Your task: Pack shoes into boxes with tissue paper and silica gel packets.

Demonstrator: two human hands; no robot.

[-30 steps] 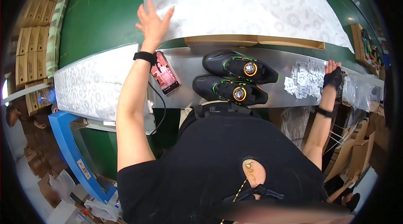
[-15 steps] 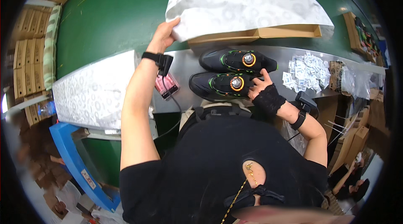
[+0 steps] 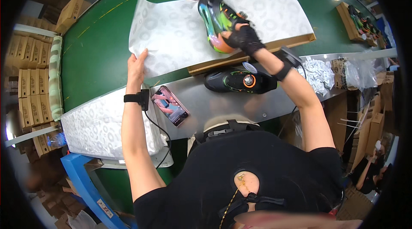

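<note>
Hands apart. Left hand (image 3: 136,68) pinched printed tissue paper (image 3: 165,31) left of the cardboard box (image 3: 302,41); gloved right hand (image 3: 245,39) gripped the raised shoe (image 3: 212,18) above it. Change: pair now split, its dial-closure mate (image 3: 221,82) left on the metal table (image 3: 197,100), before the box. Smartphone (image 3: 171,105) lay near-left of the box; sachets (image 3: 317,76), near-right.

From the wearer's head, we are looking steeply down and outward through one wide fisheye, with the black shirt (image 3: 193,169) lying close below and the green surface (image 3: 96,53) farther out.
</note>
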